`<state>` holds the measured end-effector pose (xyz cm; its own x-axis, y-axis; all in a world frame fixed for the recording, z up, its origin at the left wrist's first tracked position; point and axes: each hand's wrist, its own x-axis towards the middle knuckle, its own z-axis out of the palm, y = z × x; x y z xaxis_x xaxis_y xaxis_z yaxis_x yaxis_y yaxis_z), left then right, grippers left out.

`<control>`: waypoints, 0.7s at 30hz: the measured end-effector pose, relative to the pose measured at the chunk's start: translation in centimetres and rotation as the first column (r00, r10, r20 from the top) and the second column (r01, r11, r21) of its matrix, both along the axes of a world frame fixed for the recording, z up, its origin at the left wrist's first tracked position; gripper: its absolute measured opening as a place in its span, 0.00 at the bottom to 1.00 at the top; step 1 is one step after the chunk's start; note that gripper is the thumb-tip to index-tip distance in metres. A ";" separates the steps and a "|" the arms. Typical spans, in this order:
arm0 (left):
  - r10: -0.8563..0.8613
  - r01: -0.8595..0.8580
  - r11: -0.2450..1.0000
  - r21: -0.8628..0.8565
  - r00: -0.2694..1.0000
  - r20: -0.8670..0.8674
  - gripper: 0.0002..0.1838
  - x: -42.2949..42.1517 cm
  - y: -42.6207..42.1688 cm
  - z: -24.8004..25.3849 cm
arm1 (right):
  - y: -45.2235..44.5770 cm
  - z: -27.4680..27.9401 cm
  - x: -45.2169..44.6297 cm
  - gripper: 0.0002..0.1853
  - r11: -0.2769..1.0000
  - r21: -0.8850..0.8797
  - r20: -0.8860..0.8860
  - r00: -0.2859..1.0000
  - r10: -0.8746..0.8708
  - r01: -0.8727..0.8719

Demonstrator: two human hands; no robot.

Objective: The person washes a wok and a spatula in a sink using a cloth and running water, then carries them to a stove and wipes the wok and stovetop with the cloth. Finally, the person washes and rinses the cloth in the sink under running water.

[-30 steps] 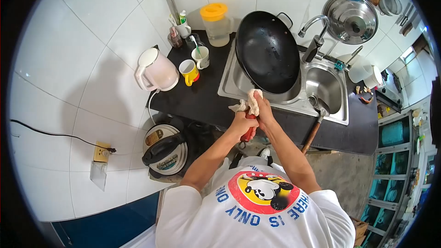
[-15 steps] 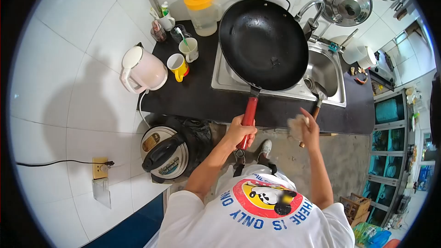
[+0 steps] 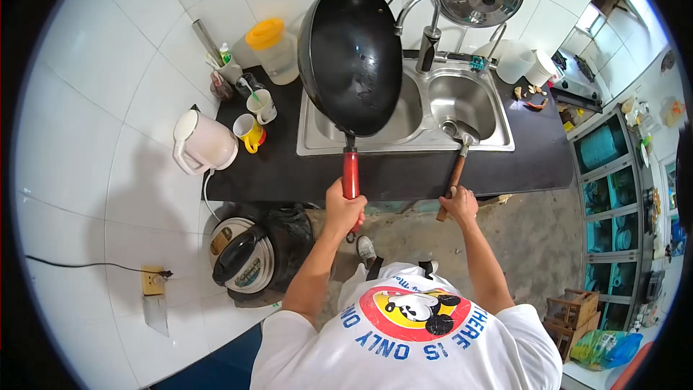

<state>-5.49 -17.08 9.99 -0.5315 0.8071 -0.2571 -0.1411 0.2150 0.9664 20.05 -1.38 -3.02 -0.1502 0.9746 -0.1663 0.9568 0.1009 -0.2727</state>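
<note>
The fingers of the left hand are wrapped around the red handle of the wok; those of the right hand grasp the lower part of a wooden handle, which belongs to a metal-headed utensil. The wok hangs tilted over the left basin of the sink, its dark inside turned toward the right; whether its underside touches the rim cannot be told. The utensil's head lies at the front of the right basin, and its handle slants across the bench and past its front edge.

Judging from how things lie, the wok is already in hand, and the utensil is gripped but not yet clear of the sink. A few wet-looking spots show inside the wok.

Half a second ago the right hand had a pale cloth near the wooden handle; now it is on the handle itself, and no cloth can be seen in either hand. The left hand keeps its hold, while the wok looks narrower, turned more to its side.

Farther out, the faucet rises behind the sink, a yellow mug and a pale kettle stand to the left, and food scraps lie to the right.
</note>
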 end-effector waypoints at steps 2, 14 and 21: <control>0.054 -0.057 0.998 -0.024 0.993 -0.102 0.11 0.7 0.0 -0.3 | 0.0 0.1 0.8 0.23 0.999 0.015 -0.105 0.994 -0.042 0.043; 0.378 -0.371 0.897 0.241 0.359 -0.854 0.09 2.9 2.0 4.7 | 2.5 2.9 11.1 0.05 0.852 -0.420 -0.902 0.045 -0.428 -0.312; 0.407 -0.460 0.833 0.307 0.134 -0.903 0.14 10.4 4.4 7.8 | -0.2 4.5 26.1 0.13 0.878 -0.271 -0.958 0.199 -0.207 -0.393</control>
